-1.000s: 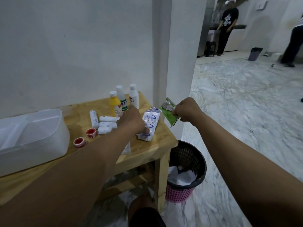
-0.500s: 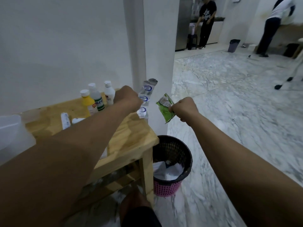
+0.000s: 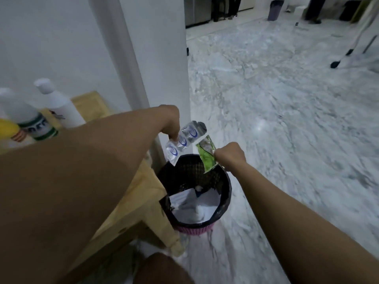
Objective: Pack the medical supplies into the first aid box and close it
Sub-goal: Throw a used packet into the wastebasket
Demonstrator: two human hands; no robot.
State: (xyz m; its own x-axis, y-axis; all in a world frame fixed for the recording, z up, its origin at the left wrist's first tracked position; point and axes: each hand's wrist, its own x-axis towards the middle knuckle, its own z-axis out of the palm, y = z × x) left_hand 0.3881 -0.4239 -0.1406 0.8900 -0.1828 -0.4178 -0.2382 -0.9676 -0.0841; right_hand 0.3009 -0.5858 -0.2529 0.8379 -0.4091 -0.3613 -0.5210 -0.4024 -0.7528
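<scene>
My left hand [image 3: 170, 121] pinches a strip of clear wrappers with blue rings [image 3: 184, 140], dangling over the rim of the black mesh bin [image 3: 223, 181]. My right hand [image 3: 230, 154] grips a torn green wrapper [image 3: 207, 154] just above the bin's far side. Three bottles stand at the far left on the wooden table [image 3: 141, 193]: a white bottle [image 3: 59, 107], a green-banded bottle [image 3: 30, 119] and a yellow bottle [image 3: 8, 130]. The first aid box is out of view.
The bin has a pink base and holds crumpled white paper [image 3: 190, 203]. A white wall corner [image 3: 160, 68] rises right behind the bin. Marble floor [image 3: 287, 119] spreads to the right. A dark bin [image 3: 275, 9] and people's legs stand far back.
Both hands moved off the table and down over the bin, carrying the wrapper strip and the green wrapper. The view swung right and down, dropping the box and rolls out of sight.
</scene>
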